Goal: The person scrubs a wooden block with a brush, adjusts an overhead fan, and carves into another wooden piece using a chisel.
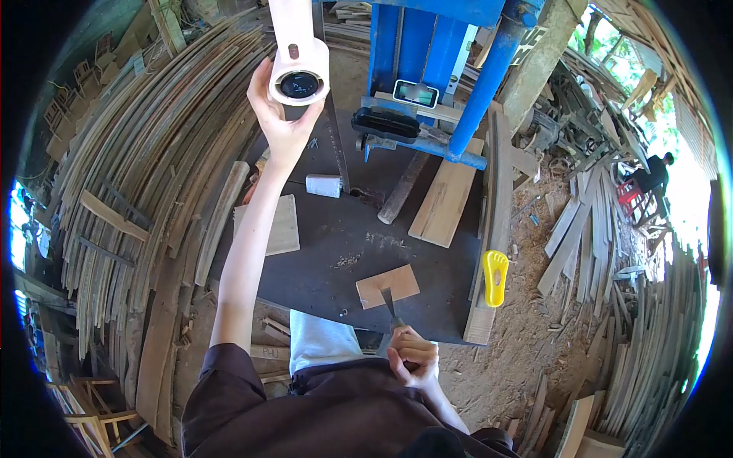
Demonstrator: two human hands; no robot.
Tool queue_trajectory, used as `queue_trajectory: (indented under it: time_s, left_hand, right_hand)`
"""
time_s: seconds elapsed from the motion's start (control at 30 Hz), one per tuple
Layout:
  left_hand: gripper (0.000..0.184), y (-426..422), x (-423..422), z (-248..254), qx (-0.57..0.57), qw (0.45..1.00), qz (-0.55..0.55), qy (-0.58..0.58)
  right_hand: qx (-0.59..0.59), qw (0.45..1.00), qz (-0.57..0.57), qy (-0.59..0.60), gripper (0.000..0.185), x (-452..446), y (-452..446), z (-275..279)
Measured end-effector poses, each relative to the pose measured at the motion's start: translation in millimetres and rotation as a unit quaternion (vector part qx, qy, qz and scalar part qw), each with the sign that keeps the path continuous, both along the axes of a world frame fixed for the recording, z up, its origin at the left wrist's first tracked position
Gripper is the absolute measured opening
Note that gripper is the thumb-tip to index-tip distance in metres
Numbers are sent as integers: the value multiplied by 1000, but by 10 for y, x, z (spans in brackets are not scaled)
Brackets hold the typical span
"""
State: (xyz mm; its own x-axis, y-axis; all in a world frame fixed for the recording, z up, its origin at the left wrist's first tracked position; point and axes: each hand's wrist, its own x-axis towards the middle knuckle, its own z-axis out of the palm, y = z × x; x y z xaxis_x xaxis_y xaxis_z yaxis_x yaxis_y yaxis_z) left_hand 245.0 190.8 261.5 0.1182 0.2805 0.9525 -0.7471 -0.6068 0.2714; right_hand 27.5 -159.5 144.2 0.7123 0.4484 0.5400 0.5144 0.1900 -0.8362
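My left hand (282,122) is raised, its fingers wrapped round the lower end of a white device (304,57) with a round dark display. Near the table's front edge my right hand (414,355) is closed on the handle of a narrow pointed tool (391,305). The tool's tip rests on or just over a small tan rectangular piece (398,285), which lies flat on the dark table (317,263). Between my hands, farther back, are a pale block (324,185) and a thin upright blade (336,145).
A blue machine frame (427,53) stands behind the table, bearing a phone (415,94). Boards (448,202) and a yellow tray (495,278) lie at the right. Stacked planks (164,114) fill the left. A person (653,174) sits far right.
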Motion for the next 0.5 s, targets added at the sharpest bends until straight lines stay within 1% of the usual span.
queue_trajectory:
  time_s: [0.5]
  left_hand:
    - [97, -46, -39, 6, 20, 1000, 11, -1]
  right_hand:
    - [0, 1000, -1, 1, 26, -11, 24, 12]
